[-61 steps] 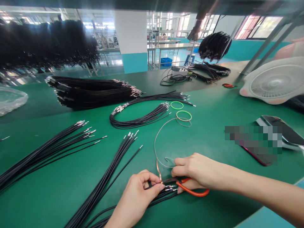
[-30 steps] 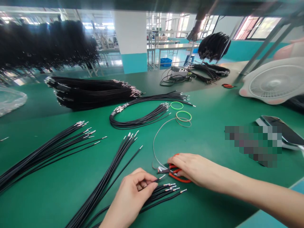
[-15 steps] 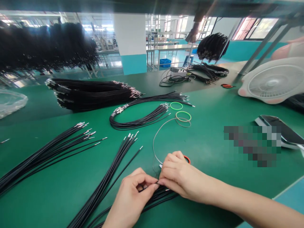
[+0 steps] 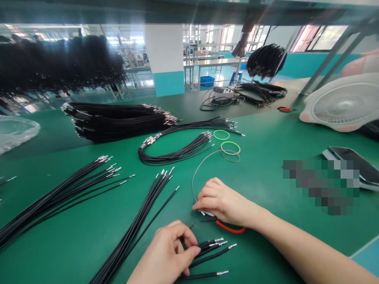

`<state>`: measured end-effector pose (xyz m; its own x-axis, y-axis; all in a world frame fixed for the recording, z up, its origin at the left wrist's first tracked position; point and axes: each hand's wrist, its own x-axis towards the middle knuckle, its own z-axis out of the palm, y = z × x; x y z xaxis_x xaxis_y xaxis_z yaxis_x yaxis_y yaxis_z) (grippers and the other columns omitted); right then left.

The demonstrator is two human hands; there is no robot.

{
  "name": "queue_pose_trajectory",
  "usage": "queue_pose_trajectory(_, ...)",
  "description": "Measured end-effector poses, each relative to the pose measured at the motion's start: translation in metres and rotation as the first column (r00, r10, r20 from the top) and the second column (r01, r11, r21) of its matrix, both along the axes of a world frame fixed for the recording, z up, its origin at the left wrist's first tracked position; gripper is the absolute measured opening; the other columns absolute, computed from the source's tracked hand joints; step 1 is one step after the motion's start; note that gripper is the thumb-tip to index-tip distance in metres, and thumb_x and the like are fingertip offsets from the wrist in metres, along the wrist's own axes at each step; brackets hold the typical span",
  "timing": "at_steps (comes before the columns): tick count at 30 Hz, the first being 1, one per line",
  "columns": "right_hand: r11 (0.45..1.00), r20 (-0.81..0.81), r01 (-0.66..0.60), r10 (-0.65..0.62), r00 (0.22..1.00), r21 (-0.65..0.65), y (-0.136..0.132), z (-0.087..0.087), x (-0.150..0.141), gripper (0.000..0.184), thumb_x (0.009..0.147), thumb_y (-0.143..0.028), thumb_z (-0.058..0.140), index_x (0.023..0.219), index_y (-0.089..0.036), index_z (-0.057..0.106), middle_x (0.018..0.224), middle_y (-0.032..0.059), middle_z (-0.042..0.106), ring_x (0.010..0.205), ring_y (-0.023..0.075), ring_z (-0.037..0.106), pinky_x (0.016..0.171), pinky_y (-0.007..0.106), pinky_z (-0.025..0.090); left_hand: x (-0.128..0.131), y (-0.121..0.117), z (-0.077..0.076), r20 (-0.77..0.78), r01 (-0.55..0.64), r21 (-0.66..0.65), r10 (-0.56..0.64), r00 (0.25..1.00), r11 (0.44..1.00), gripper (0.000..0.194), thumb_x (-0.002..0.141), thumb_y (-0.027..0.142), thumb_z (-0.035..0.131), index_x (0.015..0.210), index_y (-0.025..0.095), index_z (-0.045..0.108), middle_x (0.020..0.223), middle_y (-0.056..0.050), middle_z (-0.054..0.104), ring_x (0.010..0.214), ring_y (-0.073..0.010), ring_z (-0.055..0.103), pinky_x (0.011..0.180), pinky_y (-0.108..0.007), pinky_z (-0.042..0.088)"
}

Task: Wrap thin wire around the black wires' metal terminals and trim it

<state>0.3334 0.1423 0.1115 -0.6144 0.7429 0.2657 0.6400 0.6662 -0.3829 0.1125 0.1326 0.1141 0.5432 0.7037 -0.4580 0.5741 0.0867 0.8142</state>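
At the bottom centre, my left hand (image 4: 171, 250) is closed, thumb against fingers, on black cables (image 4: 211, 258). Their metal-tipped ends stick out to the right, and a short dark tip rises above the fingers. My right hand (image 4: 220, 203) is farther forward, apart from the left, its fingers curled down over small white pieces (image 4: 207, 213). What its fingertips grip, if anything, is hidden. Beneath that palm lies a pair of scissors or snips with a red handle (image 4: 232, 228). A thin grey wire (image 4: 195, 173) curves from the right fingertips up to green rings (image 4: 230, 148).
Black cable bundles lie left (image 4: 68, 181) and centre (image 4: 139, 217); a bent bundle (image 4: 160, 159) and a large stack (image 4: 118, 122) lie behind. At right are a white fan (image 4: 340, 102) and a phone-like device (image 4: 355, 163). A shelf edge (image 4: 177, 14) spans overhead.
My right hand has left the left hand's fingertips and moved forward to the white pieces. The cable ends and red handle now show more. My left hand keeps its hold.
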Motion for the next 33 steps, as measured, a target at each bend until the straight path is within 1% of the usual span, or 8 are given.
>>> queue_pose_trajectory(5, 0.999, 0.09, -0.028, 0.025, 0.996, 0.032, -0.003, -0.002, -0.01, 0.024, 0.098, -0.018, 0.045, 0.108, -0.02, 0.067, 0.098, 0.0065, 0.066, 0.089, 0.0177, 0.051, 0.086, 0.035, 0.034, -0.005, 0.004, -0.004, 0.049, -0.032, -0.006, 0.033, 0.998, 0.999, 0.016, 0.076, 0.03, 0.066, 0.072, 0.019, 0.054, 0.057, 0.005, 0.057, 0.051, -0.0131, 0.056, 0.052, -0.024, 0.039)
queue_pose_trajectory(8, 0.998, 0.104, -0.035, 0.03, 0.994, 0.046, -0.002, 0.001, -0.007, 0.026, 0.097, -0.014, 0.045, 0.107, -0.022, 0.067, 0.099, 0.0059, 0.066, 0.091, 0.0179, 0.052, 0.089, 0.036, 0.033, -0.012, 0.01, -0.008, 0.073, -0.117, 0.1, 0.11, 0.991, 0.988, 0.016, 0.078, 0.032, 0.065, 0.074, 0.019, 0.056, 0.061, 0.004, 0.056, 0.055, -0.0134, 0.052, 0.054, -0.024, 0.038)
queue_pose_trajectory(11, 0.988, 0.006, 0.132, -0.133, 0.991, 0.085, 0.001, 0.002, 0.002, 0.026, 0.097, -0.012, 0.043, 0.107, -0.02, 0.066, 0.1, 0.0077, 0.067, 0.092, 0.0193, 0.054, 0.088, 0.038, 0.035, -0.01, 0.016, -0.013, 0.082, -0.224, 0.291, 0.209, 0.974, 0.93, 0.019, 0.078, 0.037, 0.066, 0.072, 0.02, 0.059, 0.069, 0.002, 0.055, 0.061, -0.0144, 0.05, 0.058, -0.025, 0.039)
queue_pose_trajectory(14, 0.933, -0.138, 0.352, -0.34, 0.93, 0.071, 0.004, -0.002, 0.006, 0.024, 0.097, -0.015, 0.044, 0.104, -0.019, 0.066, 0.097, 0.0083, 0.069, 0.09, 0.0198, 0.058, 0.083, 0.037, 0.038, 0.002, 0.012, -0.014, 0.009, -0.203, 0.425, 0.22, 0.975, 0.882, 0.026, 0.075, 0.045, 0.069, 0.069, 0.021, 0.06, 0.072, 0.001, 0.054, 0.062, -0.0157, 0.05, 0.059, -0.027, 0.038)
queue_pose_trajectory(19, 0.936, -0.206, 0.353, -0.345, 0.916, 0.005, 0.004, -0.011, -0.003, 0.019, 0.097, -0.018, 0.048, 0.1, -0.02, 0.066, 0.096, 0.0067, 0.07, 0.091, 0.0191, 0.061, 0.085, 0.037, 0.041, 0.017, 0.001, -0.014, -0.102, -0.127, 0.539, 0.214, 0.972, 0.833, 0.012, 0.081, 0.037, 0.063, 0.077, 0.025, 0.063, 0.078, 0.001, 0.059, 0.065, -0.0172, 0.055, 0.059, -0.027, 0.033)
queue_pose_trajectory(23, 0.96, -0.211, 0.28, -0.276, 0.938, -0.01, 0.001, -0.012, -0.008, 0.018, 0.096, -0.018, 0.049, 0.104, -0.02, 0.065, 0.099, 0.0076, 0.07, 0.094, 0.0193, 0.061, 0.086, 0.037, 0.042, 0.011, 0.005, -0.017, -0.015, -0.186, 0.427, 0.212, 0.977, 0.885, 0.022, 0.084, 0.04, 0.058, 0.071, 0.023, 0.065, 0.071, 0.001, 0.056, 0.056, -0.0152, 0.048, 0.057, -0.027, 0.033)
queue_pose_trajectory(27, 0.994, -0.23, 0.104, -0.111, 0.967, -0.04, -0.003, -0.007, -0.01, 0.023, 0.094, -0.013, 0.049, 0.111, -0.021, 0.061, 0.104, 0.0073, 0.07, 0.101, 0.0192, 0.059, 0.093, 0.04, 0.041, 0.004, 0.011, -0.016, 0.184, -0.311, 0.112, 0.287, 0.94, 0.944, 0.04, 0.075, 0.058, 0.064, 0.072, 0.018, 0.065, 0.064, 0.001, 0.055, 0.056, -0.0129, 0.043, 0.054, -0.025, 0.033)
queue_pose_trajectory(33, 1.0, -0.317, 0.022, -0.02, 0.948, 0.004, -0.008, -0.013, -0.021, 0.023, 0.089, -0.02, 0.059, 0.112, -0.021, 0.058, 0.104, 0.0066, 0.07, 0.106, 0.018, 0.061, 0.106, 0.046, 0.036, 0.001, 0.012, -0.006, 0.238, -0.335, -0.241, 0.39, 0.89, 0.911, 0.048, 0.067, 0.063, 0.071, 0.071, 0.017, 0.061, 0.044, 0.011, 0.037, 0.039, -0.004, 0.022, 0.04, -0.019, 0.014)
